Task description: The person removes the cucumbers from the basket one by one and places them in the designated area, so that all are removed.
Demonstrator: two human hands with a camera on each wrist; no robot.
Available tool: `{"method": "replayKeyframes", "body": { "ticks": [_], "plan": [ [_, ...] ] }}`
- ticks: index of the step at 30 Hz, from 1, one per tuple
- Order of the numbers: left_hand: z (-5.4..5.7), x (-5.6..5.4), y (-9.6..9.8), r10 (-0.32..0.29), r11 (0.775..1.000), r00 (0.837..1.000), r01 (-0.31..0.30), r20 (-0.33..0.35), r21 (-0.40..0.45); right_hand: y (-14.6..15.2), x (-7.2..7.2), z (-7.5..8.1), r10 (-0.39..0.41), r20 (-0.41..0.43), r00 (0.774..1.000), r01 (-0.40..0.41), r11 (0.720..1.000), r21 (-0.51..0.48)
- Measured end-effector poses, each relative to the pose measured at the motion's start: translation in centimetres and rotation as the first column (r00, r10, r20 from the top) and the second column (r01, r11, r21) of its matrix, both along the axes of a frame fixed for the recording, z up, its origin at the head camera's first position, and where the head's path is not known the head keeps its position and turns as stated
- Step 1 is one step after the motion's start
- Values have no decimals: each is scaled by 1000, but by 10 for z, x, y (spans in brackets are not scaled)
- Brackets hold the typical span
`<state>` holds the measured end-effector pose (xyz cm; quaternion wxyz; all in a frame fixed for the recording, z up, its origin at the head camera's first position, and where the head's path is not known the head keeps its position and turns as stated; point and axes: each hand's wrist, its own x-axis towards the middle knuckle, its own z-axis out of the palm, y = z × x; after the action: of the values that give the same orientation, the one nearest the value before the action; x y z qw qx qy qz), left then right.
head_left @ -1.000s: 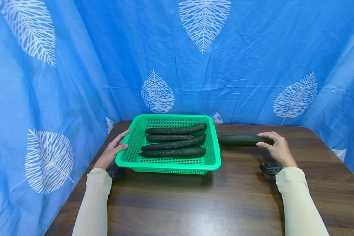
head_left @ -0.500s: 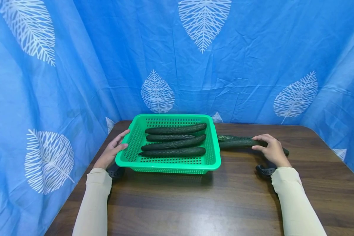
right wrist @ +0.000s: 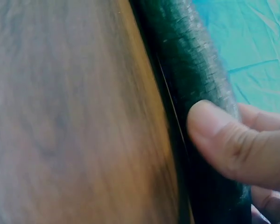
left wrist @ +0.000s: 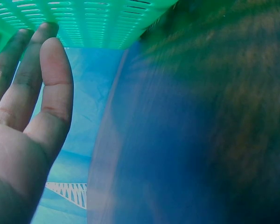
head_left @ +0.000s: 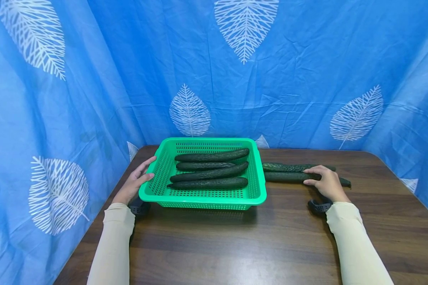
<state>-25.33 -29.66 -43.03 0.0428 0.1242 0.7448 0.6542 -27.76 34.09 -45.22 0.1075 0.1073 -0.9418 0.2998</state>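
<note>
Blue leaf-printed curtain (head_left: 289, 79) backs a brown table (head_left: 217, 245) bearing a green basket (head_left: 203, 201); the left hand (head_left: 135, 180), fingers nearly straight, touches its left side. The right hand (head_left: 326, 183) pinches the nearer cucumber (head_left: 283, 177), right of the basket, just beside the farther cucumber (head_left: 289, 168); a light hold near its middle should steady it

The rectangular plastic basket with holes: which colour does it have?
The plastic basket is bright green; it shows best in the head view.
</note>
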Motion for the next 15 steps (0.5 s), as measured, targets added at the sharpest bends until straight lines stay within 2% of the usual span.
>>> {"method": "replayKeyframes", "body": {
  "ticks": [7,15],
  "plan": [
    [2,1,0,10,999,1000,-10,7,-35,0,2,3,-13,70,997,11,1000,26],
    [2,1,1,13,999,1000,-12,11,-43,1,3,6,-3,111,994,-2,999,41]
  ]
}}
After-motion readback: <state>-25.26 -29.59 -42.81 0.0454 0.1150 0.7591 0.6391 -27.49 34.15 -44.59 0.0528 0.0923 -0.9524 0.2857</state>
